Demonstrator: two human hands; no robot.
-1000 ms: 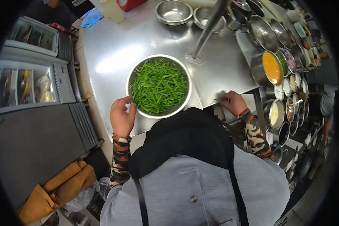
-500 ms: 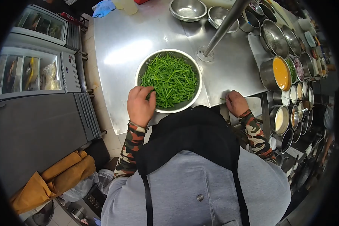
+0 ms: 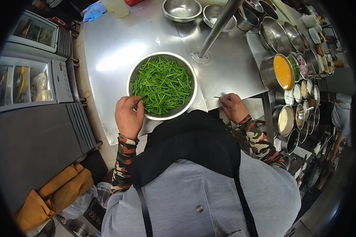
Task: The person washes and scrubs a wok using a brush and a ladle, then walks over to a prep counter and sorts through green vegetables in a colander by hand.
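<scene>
A perforated metal colander (image 3: 129, 81) full of cut thin green stems (image 3: 162, 85), which look like green beans or chives, stands on the steel table in front of me. My left hand (image 3: 129, 116) is at its near left rim, fingers curled towards the thumb. Whatever lies between those fingertips is too small to make out. Over the table's near edge, right of the colander, my right hand (image 3: 234, 108) has its fingers bent together. A short green stem (image 3: 217, 97) sticks out from their tips.
A metal post (image 3: 215, 35) rises from the steel table (image 3: 106, 83) beyond the colander. Steel bowls (image 3: 182, 10) stand at the back. To the right are a pot of orange liquid (image 3: 284, 72) and several smaller containers. A fridge (image 3: 23, 81) is at left.
My view has shifted, so the scene sits further left. My left hand has drawn slightly outward from the stems. The stem in my right hand now shows more clearly.
</scene>
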